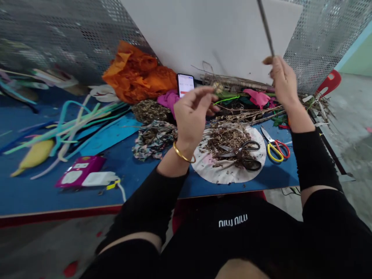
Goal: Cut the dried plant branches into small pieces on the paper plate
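Currently, the right hand (282, 79) is clamping a thin dark stick (266, 27), while the left hand (192, 112) is hovering half-curled, its grasp unclear.

You face a perforated metal panel (72, 27), upper left | white board (180, 35), upper centre | blue tabletop (35, 199) before you, mid-frame | pale green wall (359, 56), upper right | grey floor (359, 155), right
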The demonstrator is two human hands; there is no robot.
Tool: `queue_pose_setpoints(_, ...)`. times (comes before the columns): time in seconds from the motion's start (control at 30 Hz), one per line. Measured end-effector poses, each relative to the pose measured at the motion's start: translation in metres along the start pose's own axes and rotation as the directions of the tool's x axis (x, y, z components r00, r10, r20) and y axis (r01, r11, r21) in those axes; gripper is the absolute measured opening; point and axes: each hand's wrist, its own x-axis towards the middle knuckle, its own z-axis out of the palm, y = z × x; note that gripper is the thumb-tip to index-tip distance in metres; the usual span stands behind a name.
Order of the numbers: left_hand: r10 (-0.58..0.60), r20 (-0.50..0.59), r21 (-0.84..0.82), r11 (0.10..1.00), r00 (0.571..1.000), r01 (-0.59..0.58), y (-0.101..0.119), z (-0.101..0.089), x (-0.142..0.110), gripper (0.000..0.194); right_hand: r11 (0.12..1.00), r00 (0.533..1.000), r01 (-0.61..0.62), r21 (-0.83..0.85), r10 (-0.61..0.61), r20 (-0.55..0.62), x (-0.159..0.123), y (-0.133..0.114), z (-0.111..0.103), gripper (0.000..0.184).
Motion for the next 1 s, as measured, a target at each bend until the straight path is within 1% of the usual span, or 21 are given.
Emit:
queue_pose_setpoints(0.03, -0.048, 0.018, 0.070, 0.996, 0.999, 0.046, -0.017, -0.010, -0.005, 0.022, 0.977, 0.997, -0.075, -0.198, 0.068, -0.042, 0.011, 0.022, -0.008, 0.048)
queue_pose_setpoints(0.07, -0.106, 0.035, 0.148, 0.984, 0.994, 0.100, -0.033, -0.020, -0.010, 0.024, 0.928, 0.993, -0.122, -0.351, 0.115, -0.042, 0.021, 0.046, -0.014, 0.045)
queue_pose_setpoints(0.13, -0.176, 0.031, 0.265, 0.951, 0.984, 0.161, -0.063, -0.037, -0.019, 0.027, 0.836, 0.981, -0.185, -0.517, 0.192, -0.041, 0.035, 0.094, -0.023, 0.047)
queue_pose_setpoints(0.17, -0.189, 0.022, 0.316, 0.933, 0.982, 0.173, -0.076, -0.044, -0.023, 0.027, 0.793, 0.973, -0.208, -0.573, 0.229, -0.036, 0.040, 0.117, -0.026, 0.047)
queue_pose_setpoints(0.2, -0.191, 0.012, 0.363, 0.916, 0.982, 0.173, -0.087, -0.049, -0.027, 0.026, 0.755, 0.966, -0.205, -0.622, 0.257, -0.007, 0.043, 0.139, -0.027, 0.047)
queue_pose_setpoints(0.27, -0.175, -0.020, 0.432, 0.886, 0.984, 0.166, -0.105, -0.056, -0.034, 0.027, 0.704, 0.953, -0.211, -0.679, 0.304, 0.018, 0.048, 0.176, -0.027, 0.047)
queue_pose_setpoints(0.33, -0.137, -0.056, 0.489, 0.860, 0.989, 0.147, -0.117, -0.059, -0.038, 0.028, 0.666, 0.936, -0.232, -0.710, 0.350, 0.023, 0.052, 0.202, -0.023, 0.045)
queue_pose_setpoints(0.43, -0.071, -0.060, 0.550, 0.830, 0.996, 0.092, -0.124, -0.062, -0.042, 0.027, 0.626, 0.927, -0.257, -0.737, 0.375, -0.005, 0.063, 0.227, -0.009, 0.041)
queue_pose_setpoints(0.53, -0.005, -0.037, 0.605, 0.796, 0.999, 0.027, -0.121, -0.065, -0.045, 0.024, 0.598, 0.911, -0.275, -0.753, 0.412, -0.005, 0.075, 0.239, 0.011, 0.039)
queue_pose_setpoints(0.63, 0.032, -0.005, 0.630, 0.776, 0.999, -0.022, -0.115, -0.066, -0.048, 0.023, 0.567, 0.866, -0.338, -0.751, 0.500, -0.012, 0.085, 0.236, 0.028, 0.039)
queue_pose_setpoints(0.67, 0.040, 0.005, 0.634, 0.773, 0.999, -0.034, -0.113, -0.065, -0.048, 0.023, 0.579, 0.871, -0.343, -0.740, 0.491, -0.019, 0.086, 0.231, 0.032, 0.040)
queue_pose_setpoints(0.7, 0.046, 0.012, 0.638, 0.769, 0.999, -0.044, -0.112, -0.065, -0.048, 0.023, 0.605, 0.891, -0.330, -0.725, 0.453, -0.027, 0.087, 0.226, 0.035, 0.041)
queue_pose_setpoints(0.77, 0.053, 0.019, 0.645, 0.763, 0.998, -0.053, -0.111, -0.064, -0.049, 0.024, 0.687, 0.948, -0.240, -0.686, 0.318, -0.013, 0.084, 0.210, 0.042, 0.042)
queue_pose_setpoints(0.8, 0.055, 0.022, 0.646, 0.761, 0.998, -0.056, -0.112, -0.063, -0.048, 0.024, 0.722, 0.966, -0.178, -0.669, 0.259, 0.022, 0.081, 0.202, 0.045, 0.041)
queue_pose_setpoints(0.83, 0.056, 0.025, 0.645, 0.762, 0.998, -0.059, -0.112, -0.063, -0.048, 0.024, 0.750, 0.972, -0.118, -0.651, 0.220, 0.077, 0.076, 0.193, 0.049, 0.039)
queue_pose_setpoints(0.87, 0.056, 0.029, 0.644, 0.762, 0.998, -0.062, -0.113, -0.063, -0.048, 0.024, 0.776, 0.969, -0.058, -0.627, 0.195, 0.152, 0.069, 0.185, 0.053, 0.035)
queue_pose_setpoints(0.9, 0.055, 0.033, 0.644, 0.762, 0.998, -0.063, -0.114, -0.062, -0.048, 0.024, 0.807, 0.953, 0.013, -0.591, 0.168, 0.251, 0.060, 0.177, 0.058, 0.030)
queue_pose_setpoints(0.93, 0.053, 0.034, 0.646, 0.761, 0.998, -0.063, -0.115, -0.062, -0.048, 0.024, 0.829, 0.930, 0.073, -0.555, 0.145, 0.339, 0.050, 0.170, 0.062, 0.026)
queue_pose_setpoints(0.97, 0.052, 0.033, 0.650, 0.758, 0.998, -0.061, -0.116, -0.062, -0.047, 0.025, 0.852, 0.886, 0.150, -0.501, 0.109, 0.451, 0.038, 0.164, 0.067, 0.024)
queue_pose_setpoints(1.0, 0.054, 0.030, 0.655, 0.753, 0.998, -0.061, -0.117, -0.062, -0.047, 0.026, 0.855, 0.824, 0.256, -0.450, 0.051, 0.565, 0.026, 0.159, 0.071, 0.027)
